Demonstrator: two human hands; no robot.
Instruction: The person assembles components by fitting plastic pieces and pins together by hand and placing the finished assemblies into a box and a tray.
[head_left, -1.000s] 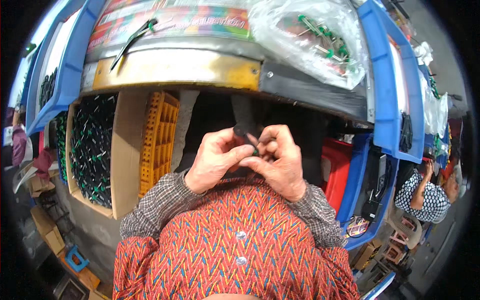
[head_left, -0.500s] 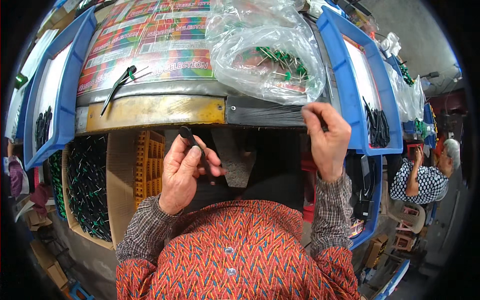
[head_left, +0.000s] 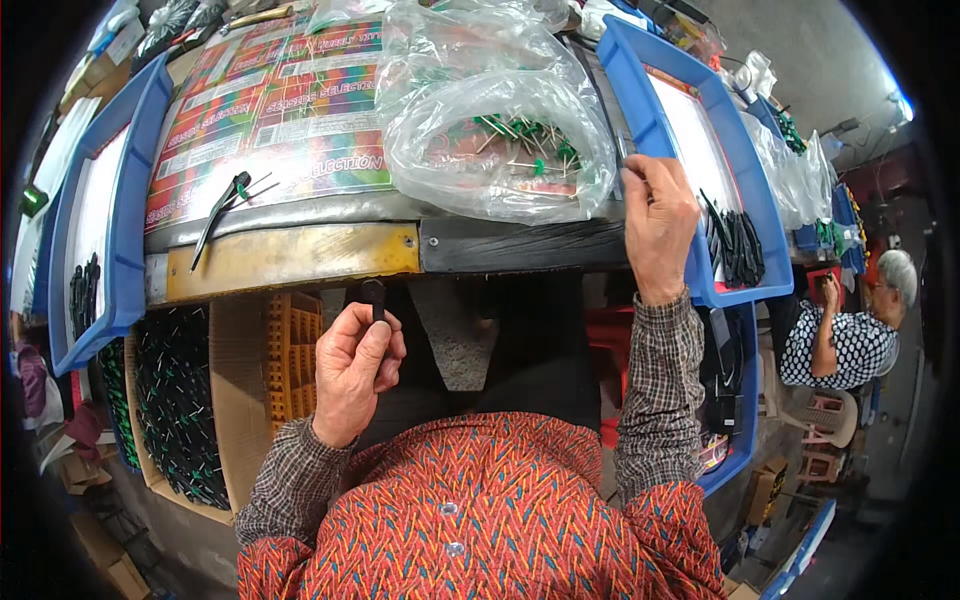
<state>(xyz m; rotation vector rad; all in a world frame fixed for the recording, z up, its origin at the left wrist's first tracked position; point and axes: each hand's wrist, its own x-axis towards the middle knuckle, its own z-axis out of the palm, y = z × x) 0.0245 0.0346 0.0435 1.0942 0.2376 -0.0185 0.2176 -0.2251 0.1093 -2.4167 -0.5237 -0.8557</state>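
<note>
Below the table's front edge, my left hand (head_left: 358, 362) pinches a slim black plastic piece with a rounded top (head_left: 373, 293); its lower part is hidden by the fingers. My right hand (head_left: 662, 225) is over the table's right end, beside the right blue tray (head_left: 712, 270), fingers curled together at a thin metallic strip (head_left: 620, 142). Whether they grip anything is too small to tell. Left of it lies an open clear plastic bag (head_left: 430, 185) with green-headed metal pins (head_left: 535, 150). A similar black piece with a green part and pins (head_left: 220, 210) rests at the table's left.
Black pieces (head_left: 738, 245) lie in the right tray; a second blue tray (head_left: 125, 290) stands left. Under the table are a carton (head_left: 238, 400) of black and green pieces and an orange crate (head_left: 290, 350). Another person (head_left: 845, 330) sits at far right.
My right hand has risen to the table's right end, next to the thin metallic strip. My left hand has turned the black piece more upright. The view has shifted slightly.
</note>
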